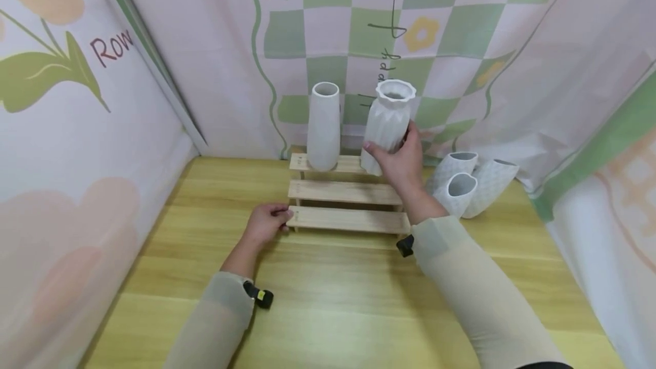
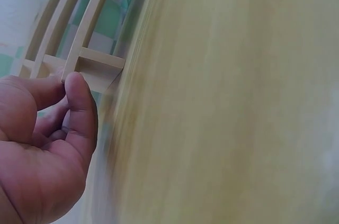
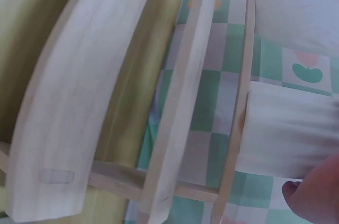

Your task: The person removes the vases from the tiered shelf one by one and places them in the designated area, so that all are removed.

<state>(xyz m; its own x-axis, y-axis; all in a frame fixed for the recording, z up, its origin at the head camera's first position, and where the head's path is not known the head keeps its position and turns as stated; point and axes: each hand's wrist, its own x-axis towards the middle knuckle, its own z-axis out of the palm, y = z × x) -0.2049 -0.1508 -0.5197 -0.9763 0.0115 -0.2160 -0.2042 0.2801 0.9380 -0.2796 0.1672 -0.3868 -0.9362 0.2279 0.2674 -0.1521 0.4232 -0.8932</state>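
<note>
A three-tier wooden stand (image 1: 348,219) sits on the table. My left hand (image 1: 265,224) pinches the left end of its lowest tier between thumb and fingers, also seen in the left wrist view, where the hand (image 2: 47,150) is at the stand's corner. My right hand (image 1: 402,167) grips a white fluted vase (image 1: 390,118) with a scalloped rim, at the right part of the top tier. In the right wrist view the base of that vase (image 3: 280,134) touches or nearly touches the top shelf. A smooth white tapered vase (image 1: 324,130) stands upright on the top tier's left part.
A white textured vase cluster with several openings (image 1: 461,187) stands on the table (image 1: 328,300) right of the stand, close to my right forearm. A patterned curtain (image 1: 328,33) hangs right behind the stand, with further cloth (image 1: 77,158) along the left side.
</note>
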